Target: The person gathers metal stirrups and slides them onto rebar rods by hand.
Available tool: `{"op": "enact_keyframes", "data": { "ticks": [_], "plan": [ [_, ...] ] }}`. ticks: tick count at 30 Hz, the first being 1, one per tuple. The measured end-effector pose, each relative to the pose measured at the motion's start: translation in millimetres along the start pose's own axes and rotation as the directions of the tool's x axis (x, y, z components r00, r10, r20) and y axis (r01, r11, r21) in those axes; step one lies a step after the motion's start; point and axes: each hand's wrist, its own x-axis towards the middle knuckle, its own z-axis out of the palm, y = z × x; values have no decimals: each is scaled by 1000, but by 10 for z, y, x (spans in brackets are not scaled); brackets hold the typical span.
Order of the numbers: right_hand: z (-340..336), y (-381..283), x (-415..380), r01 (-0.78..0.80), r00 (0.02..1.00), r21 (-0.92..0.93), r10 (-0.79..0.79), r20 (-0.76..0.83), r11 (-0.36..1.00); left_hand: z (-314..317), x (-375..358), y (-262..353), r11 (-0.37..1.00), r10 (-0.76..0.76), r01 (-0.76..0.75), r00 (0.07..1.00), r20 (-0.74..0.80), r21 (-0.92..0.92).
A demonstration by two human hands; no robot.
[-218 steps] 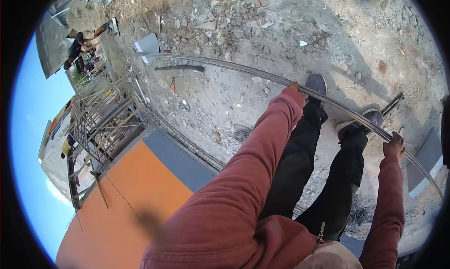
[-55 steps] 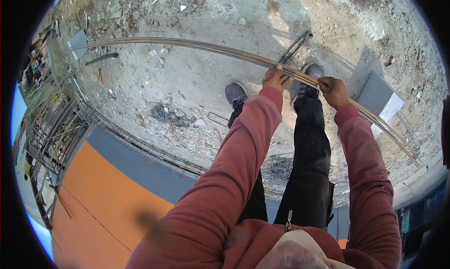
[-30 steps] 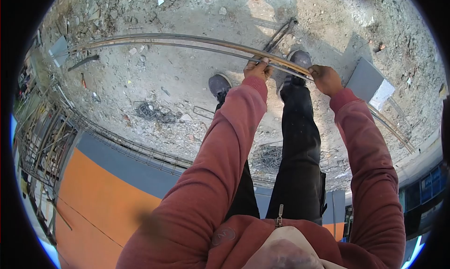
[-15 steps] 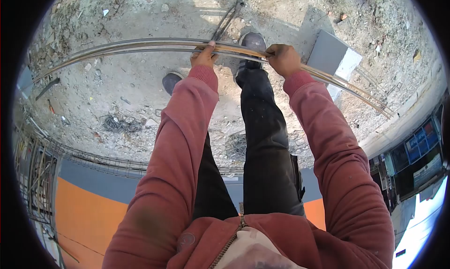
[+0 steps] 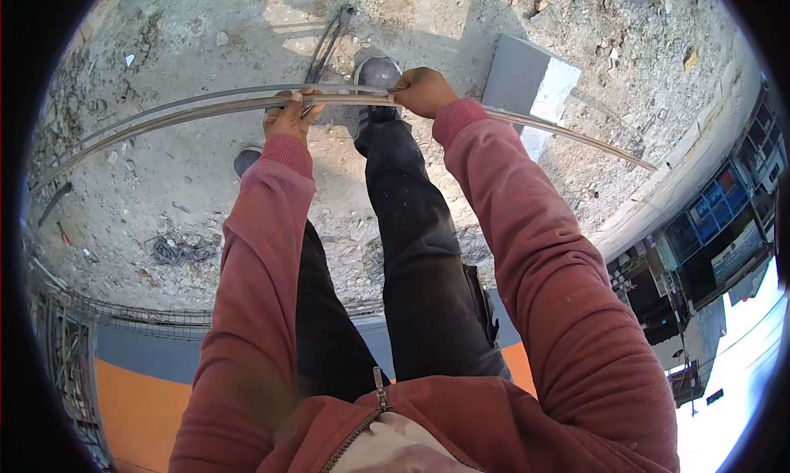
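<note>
Several long, thin metal rods [image 5: 193, 111] cross the view from the far left to the right, lying close together and looking curved. My left hand [image 5: 290, 119] is closed round them from below, thumb on top. To its right, over the front shoe [image 5: 379, 73], my right hand [image 5: 425, 93] grips the same rods with its fingers curled over. Between the hands the rods run side by side with a small gap. Beyond my right hand they pass over a grey block [image 5: 517, 76]. Both sleeves are red.
A dark long-handled tool [image 5: 331, 41] lies on the rubble ground beyond my left hand. Tangled wire [image 5: 183, 249] lies at left. A wire-and-bar framework [image 5: 70, 349] stands lower left, and a low concrete edge [image 5: 650, 201] runs along the right.
The ground, block, hands and rods have shifted left in the view. The rods now lie closer together, and their right ends sit nearer the block.
</note>
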Motion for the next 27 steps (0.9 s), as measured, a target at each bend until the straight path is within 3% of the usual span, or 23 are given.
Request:
{"op": "enact_keyframes", "data": {
  "ticks": [3,6,8,11,18,22,27],
  "plan": [
    [50,-47,-146,31,989,-136,-50,-140,990,12,18,8,1000,-11,11,1000,-10,-5],
    [-59,-110,-208,100,961,-145,-133,-241,984,-40,185,-53,990,-18,31,996,-89,137],
    [-2,10,-124,157,904,-174,-212,-372,972,-89,226,-114,990,-7,24,992,-124,136],
    [-111,-21,51,83,911,-232,-168,-377,969,13,222,-65,991,-8,28,989,-150,129],
    [-11,82,4,156,900,-260,-245,-359,953,57,150,-76,996,17,-1,987,-160,94],
    [21,90,-10,140,953,-191,-184,-239,972,7,150,0,997,-41,48,992,-120,53],
    [270,207,-156,264,856,-153,-304,-418,952,-76,183,-6,994,-42,53,993,-114,95]
  ]
}}
